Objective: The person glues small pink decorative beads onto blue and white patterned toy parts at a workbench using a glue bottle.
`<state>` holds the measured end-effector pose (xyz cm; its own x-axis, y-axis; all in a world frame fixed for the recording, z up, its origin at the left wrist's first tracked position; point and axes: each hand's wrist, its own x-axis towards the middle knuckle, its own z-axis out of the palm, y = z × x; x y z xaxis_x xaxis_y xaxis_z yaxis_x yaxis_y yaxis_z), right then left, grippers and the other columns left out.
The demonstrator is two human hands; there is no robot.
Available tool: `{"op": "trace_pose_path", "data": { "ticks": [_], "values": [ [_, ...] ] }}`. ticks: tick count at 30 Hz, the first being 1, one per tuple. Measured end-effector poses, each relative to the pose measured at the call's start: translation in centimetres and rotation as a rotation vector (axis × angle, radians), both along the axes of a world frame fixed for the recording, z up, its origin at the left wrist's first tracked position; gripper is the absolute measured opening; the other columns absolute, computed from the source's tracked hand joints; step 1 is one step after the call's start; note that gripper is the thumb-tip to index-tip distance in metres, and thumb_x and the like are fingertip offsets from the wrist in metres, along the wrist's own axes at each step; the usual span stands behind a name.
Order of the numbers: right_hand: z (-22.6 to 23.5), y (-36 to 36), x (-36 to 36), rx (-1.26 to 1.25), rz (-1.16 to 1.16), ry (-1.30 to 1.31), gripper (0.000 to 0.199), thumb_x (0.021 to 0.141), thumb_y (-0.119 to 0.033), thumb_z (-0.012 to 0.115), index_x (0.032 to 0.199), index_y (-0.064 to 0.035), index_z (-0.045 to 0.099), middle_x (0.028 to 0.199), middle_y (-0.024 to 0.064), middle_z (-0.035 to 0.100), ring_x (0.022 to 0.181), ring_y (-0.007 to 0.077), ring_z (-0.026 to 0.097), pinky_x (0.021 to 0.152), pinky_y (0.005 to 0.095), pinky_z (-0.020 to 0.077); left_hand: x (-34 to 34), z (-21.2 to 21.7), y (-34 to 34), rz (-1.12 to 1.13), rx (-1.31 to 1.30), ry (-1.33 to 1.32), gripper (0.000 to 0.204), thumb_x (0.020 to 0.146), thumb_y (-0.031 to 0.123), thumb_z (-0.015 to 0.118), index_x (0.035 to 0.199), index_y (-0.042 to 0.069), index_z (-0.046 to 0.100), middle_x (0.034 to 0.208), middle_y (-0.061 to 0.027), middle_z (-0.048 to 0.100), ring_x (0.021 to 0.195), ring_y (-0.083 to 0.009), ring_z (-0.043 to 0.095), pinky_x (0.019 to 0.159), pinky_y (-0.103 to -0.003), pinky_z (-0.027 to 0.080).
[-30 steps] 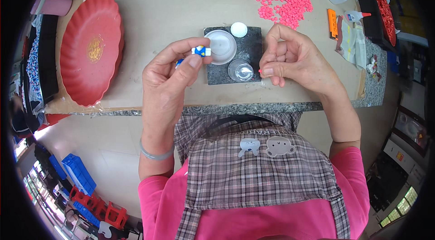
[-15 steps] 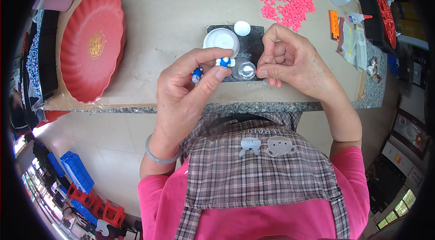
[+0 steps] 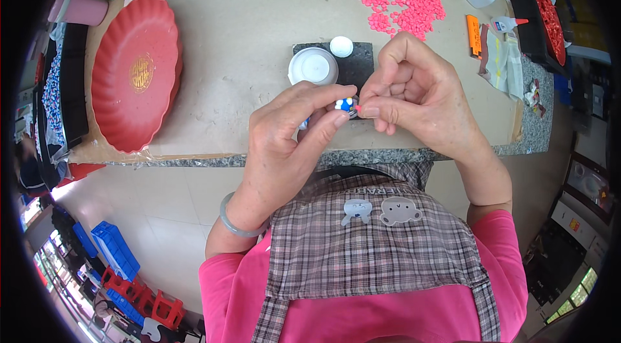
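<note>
Now right up close, pink to blue!

Held out above the near part of the dark slab point(image 3: 356, 70), a small blue-and-white piece point(image 3: 343, 104), gripped between thumb and forefinger of the left hand point(image 3: 284, 136). Just to its right, a tiny pink bit point(image 3: 358, 109), nipped in the fingertips of the right hand point(image 3: 417, 100), other fingers curled in. Face to face, left to right; touching or barely apart, cannot tell. Long axis roughly left to right by the look of it, though foreshortened and partly behind fingers. Nearer to the free right end: the right hand, plainly. Tucked back inside the left grip, another blue piece point(image 3: 303, 124), mostly covered.

Over to the writing! At left, gold characters in a round emblem point(image 3: 141, 73) on the red fluted tray point(image 3: 116, 110). Down near, pale lettering on the plaid apron point(image 3: 362, 246), partly lost in a fold, above two cartoon animal faces point(image 3: 400, 211). At far right, dark print on an orange box point(image 3: 474, 35), and beside it a glue bottle point(image 3: 504, 24) with a label too small to read.
</note>
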<state>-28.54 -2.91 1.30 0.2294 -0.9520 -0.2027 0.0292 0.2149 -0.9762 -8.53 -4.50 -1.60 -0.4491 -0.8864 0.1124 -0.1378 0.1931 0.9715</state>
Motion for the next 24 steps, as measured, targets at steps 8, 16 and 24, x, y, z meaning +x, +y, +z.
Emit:
{"op": "trace_pose_path", "data": {
  "ticks": [8, 16, 24],
  "values": [
    [-0.3, 0.0, 0.2, -0.035, 0.011, 0.081, 0.026, 0.085, 0.003, 0.067, 0.092, -0.0048, 0.043, 0.079, 0.0034, 0.061, 0.065, 0.0071, 0.060, 0.056, 0.0218, 0.0503, -0.1, 0.2, 0.0, -0.017, -0.107, -0.101, 0.023, 0.081, 0.000, 0.069, 0.104, 0.002, 0.068, 0.083, -0.0093, 0.065, 0.067, -0.0166, 0.060, 0.058, -0.028, 0.048],
    [-1.0, 0.9, 0.6, -0.414, -0.084, 0.465, 0.024, 0.081, -0.001, 0.074, 0.090, -0.0024, 0.051, 0.076, 0.0034, 0.063, 0.065, 0.0059, 0.061, 0.056, 0.0208, 0.0508, -0.4, 0.7, 0.2, 0.006, -0.287, -0.144, 0.022, 0.080, -0.003, 0.069, 0.102, -0.001, 0.068, 0.088, -0.0125, 0.067, 0.073, -0.0215, 0.065, 0.061, -0.030, 0.052],
    [-2.6, 1.8, -1.3, -0.444, -0.247, 0.539, 0.022, 0.080, -0.012, 0.076, 0.085, -0.0024, 0.057, 0.068, 0.0046, 0.060, 0.058, 0.0129, 0.060, 0.056, 0.0242, 0.0500, 0.8, 0.5, -0.6, -0.047, -0.225, -0.104, 0.020, 0.085, 0.001, 0.065, 0.105, 0.000, 0.067, 0.088, -0.0103, 0.068, 0.074, -0.0152, 0.063, 0.059, -0.022, 0.045]
  ]
}}
